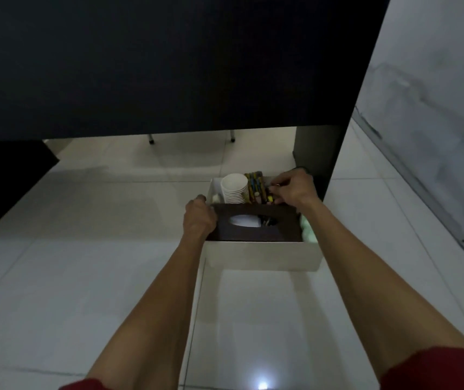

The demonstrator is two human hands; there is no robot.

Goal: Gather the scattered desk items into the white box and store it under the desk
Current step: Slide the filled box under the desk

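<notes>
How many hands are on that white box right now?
2. The left hand grips the white box at its left rim; the right hand holds the far right rim, beside the stacked cups.

There is just one camera, worn on the person's head. It looks forward and down along both arms to the floor (pixel 84 277). The dark desk (pixel 169 66) fills the top of the view, close above. The white box (pixel 261 256) sits near the middle, under the desk's front edge.
</notes>
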